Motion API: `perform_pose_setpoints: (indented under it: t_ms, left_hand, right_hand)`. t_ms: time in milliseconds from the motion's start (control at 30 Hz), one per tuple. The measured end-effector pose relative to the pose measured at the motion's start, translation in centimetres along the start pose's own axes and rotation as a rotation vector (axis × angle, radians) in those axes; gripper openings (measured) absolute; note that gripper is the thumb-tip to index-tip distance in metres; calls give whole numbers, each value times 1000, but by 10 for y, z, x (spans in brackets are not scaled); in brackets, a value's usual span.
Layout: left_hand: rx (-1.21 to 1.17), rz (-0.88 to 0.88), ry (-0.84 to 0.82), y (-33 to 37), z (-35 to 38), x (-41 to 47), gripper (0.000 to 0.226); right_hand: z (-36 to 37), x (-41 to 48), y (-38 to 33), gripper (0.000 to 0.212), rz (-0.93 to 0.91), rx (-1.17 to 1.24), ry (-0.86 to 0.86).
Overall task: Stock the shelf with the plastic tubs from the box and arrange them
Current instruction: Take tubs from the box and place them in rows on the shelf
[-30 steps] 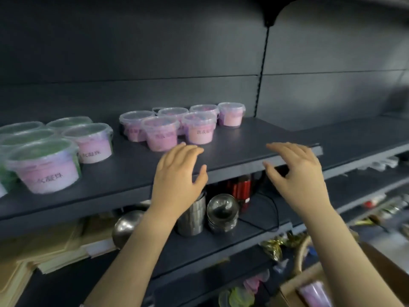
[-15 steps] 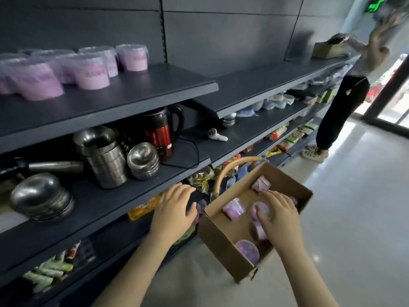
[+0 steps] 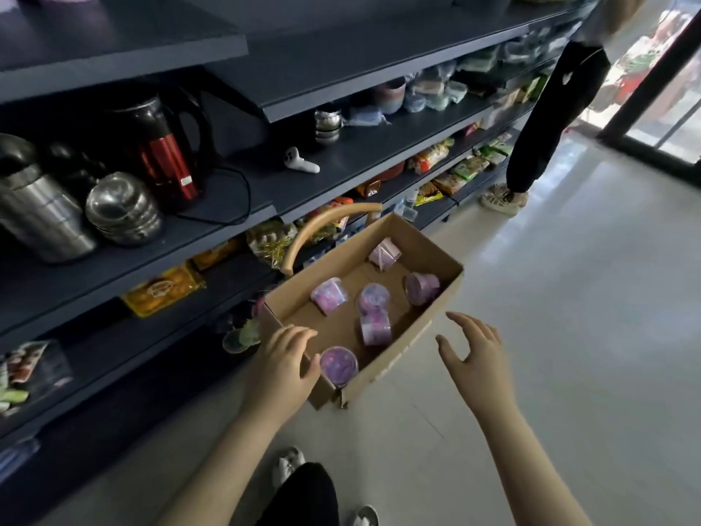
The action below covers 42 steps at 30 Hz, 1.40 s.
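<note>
An open cardboard box (image 3: 417, 336) lies on the floor beside the dark shelving. Inside it are several small plastic tubs with pink-purple contents, among them one at the near corner (image 3: 338, 365), one lying on its side (image 3: 375, 328) and one at the far end (image 3: 385, 254). My left hand (image 3: 282, 368) hovers over the box's near left corner, fingers apart, next to the nearest tub. My right hand (image 3: 474, 353) is spread open just outside the box's right wall, holding nothing. The top shelf (image 3: 125, 43) is only partly in view at the upper left.
Steel pots (image 3: 41, 218), stacked steel bowls (image 3: 123, 214) and a red-and-black kettle (image 3: 163, 153) stand on the middle shelf. Snack packets fill lower shelves. A curved wooden handle (image 3: 322, 233) rises behind the box. Another person (image 3: 557, 104) stands at the far right by a doorway. My shoes (image 3: 288, 465) are below.
My view dropped from the top shelf down to the box on the floor. My right hand came out of the box to its right side; my left hand moved onto its near corner.
</note>
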<state>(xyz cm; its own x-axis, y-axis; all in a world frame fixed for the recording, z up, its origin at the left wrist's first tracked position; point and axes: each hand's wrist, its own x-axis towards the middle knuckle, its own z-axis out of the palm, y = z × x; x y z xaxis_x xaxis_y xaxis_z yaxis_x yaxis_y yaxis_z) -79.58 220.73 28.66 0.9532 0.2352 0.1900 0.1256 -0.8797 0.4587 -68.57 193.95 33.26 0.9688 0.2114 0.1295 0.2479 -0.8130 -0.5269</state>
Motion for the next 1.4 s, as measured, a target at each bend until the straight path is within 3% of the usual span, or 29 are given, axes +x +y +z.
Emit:
perform_pose_setpoints:
  t_ms: [367, 500, 600, 767, 933, 1133, 1400]
  left_hand:
    - [-60, -236, -139, -22, 82, 57, 42]
    - [-128, -362, -195, -41, 121, 75, 34]
    - [-188, -467, -247, -54, 154, 87, 36]
    - [-277, -658, -266, -85, 213, 105, 44]
    - [-241, -768, -325, -107, 265, 128, 52]
    - [-311, -1040, -605, -124, 305, 133, 56]
    - [-335, -1125, -603, -128, 323, 134, 27]
  right_hand:
    - [71, 100, 28, 42, 36, 27, -359]
    - [108, 134, 44, 47, 141, 77, -474]
    - [147, 157, 56, 50, 194, 60, -556]
    - [230, 195, 77, 32, 250, 23, -720]
    - [302, 217, 111, 44, 277, -96, -938]
    - [332, 229, 149, 85, 287, -85, -901]
    - [350, 236, 166, 75, 365, 43, -898]
